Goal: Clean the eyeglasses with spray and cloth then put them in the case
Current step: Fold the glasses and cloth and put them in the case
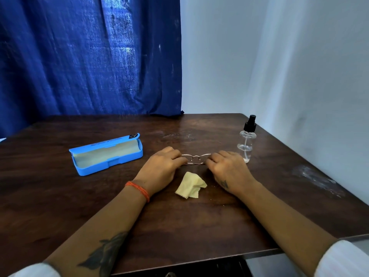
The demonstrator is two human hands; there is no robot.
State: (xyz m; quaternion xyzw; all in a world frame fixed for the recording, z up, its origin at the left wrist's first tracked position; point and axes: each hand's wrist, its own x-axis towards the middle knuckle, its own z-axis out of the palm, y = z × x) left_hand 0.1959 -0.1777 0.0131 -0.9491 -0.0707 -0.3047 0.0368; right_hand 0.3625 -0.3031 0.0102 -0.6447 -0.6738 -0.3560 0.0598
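Thin-framed eyeglasses [196, 159] lie on the dark wooden table [60, 196], lenses facing away from me. My left hand [162, 166] grips their left end and my right hand [227, 168] grips their right end; the temples are hidden under my fingers. A crumpled pale yellow cloth [190, 184] rests on the table just in front of the glasses, between my wrists. The blue case [105, 154] stands open to the left, its beige lining showing. A clear spray bottle [247, 138] with a black pump top stands upright just behind my right hand.
A blue curtain [89, 56] hangs behind the table on the left and a white wall [279, 56] on the right. A whitish smear [317, 178] marks the table near its right edge. The table's front edge runs below my forearms.
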